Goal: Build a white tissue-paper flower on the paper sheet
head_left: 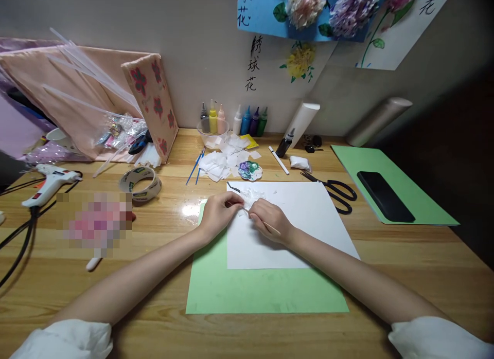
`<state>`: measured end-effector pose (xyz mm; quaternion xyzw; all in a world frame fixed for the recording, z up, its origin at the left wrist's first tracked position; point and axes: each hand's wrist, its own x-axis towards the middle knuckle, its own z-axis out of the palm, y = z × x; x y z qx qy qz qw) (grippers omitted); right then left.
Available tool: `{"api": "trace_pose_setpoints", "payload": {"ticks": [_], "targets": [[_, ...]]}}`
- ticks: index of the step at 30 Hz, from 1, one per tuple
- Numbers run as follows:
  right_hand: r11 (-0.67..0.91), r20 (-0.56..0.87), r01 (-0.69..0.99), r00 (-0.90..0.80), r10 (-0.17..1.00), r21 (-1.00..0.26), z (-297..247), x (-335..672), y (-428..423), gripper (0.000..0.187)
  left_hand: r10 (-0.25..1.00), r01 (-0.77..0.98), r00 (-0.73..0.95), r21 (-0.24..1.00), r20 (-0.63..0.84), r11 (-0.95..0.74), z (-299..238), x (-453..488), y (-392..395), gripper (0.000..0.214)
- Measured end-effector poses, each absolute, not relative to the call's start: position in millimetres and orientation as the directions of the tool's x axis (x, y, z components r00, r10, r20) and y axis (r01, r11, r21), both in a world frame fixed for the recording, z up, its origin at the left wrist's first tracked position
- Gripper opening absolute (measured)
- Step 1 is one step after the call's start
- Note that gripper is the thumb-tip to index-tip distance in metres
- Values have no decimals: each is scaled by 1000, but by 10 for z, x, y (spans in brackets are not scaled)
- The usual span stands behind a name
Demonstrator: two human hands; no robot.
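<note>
A white sheet of paper (304, 246) lies over a green sheet (266, 292) in front of me. White crumpled tissue-like pieces (252, 191) form a small cluster near the sheet's upper left, beside a dark painted stroke (233, 187). My left hand (221, 214) pinches thumb and fingers together at the cluster's lower left edge; whatever is between them is too small to make out. Closed around a thin wooden stick (273, 229), my right hand (272, 220) rests on the paper. The stick's tip points toward my left fingertips.
Behind the sheet are loose white paper pieces (216, 166), blue brushes (195, 166), a paint palette (250, 170) and paint bottles (245, 120). Black-handled scissors (339, 194) touch the sheet's right side. A tape roll (141, 184), glue gun (50, 181) and phone (386, 196) lie farther out.
</note>
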<state>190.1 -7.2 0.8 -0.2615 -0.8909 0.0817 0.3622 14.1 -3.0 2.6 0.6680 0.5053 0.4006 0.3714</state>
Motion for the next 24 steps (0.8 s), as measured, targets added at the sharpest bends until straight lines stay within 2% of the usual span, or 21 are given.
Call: {"api": "trace_pose_setpoints", "payload": {"ticks": [16, 21, 24], "targets": [[816, 560, 504, -604, 568, -285, -10, 1886, -75, 18, 974, 380, 162, 901, 158, -209, 36, 149, 3, 9], [766, 577, 545, -522, 629, -341, 21, 1864, -75, 21, 974, 379, 162, 901, 160, -211, 29, 149, -1, 8], [769, 588, 511, -506, 630, -383, 23, 1878, -76, 22, 974, 374, 160, 903, 163, -213, 24, 146, -7, 8]]}}
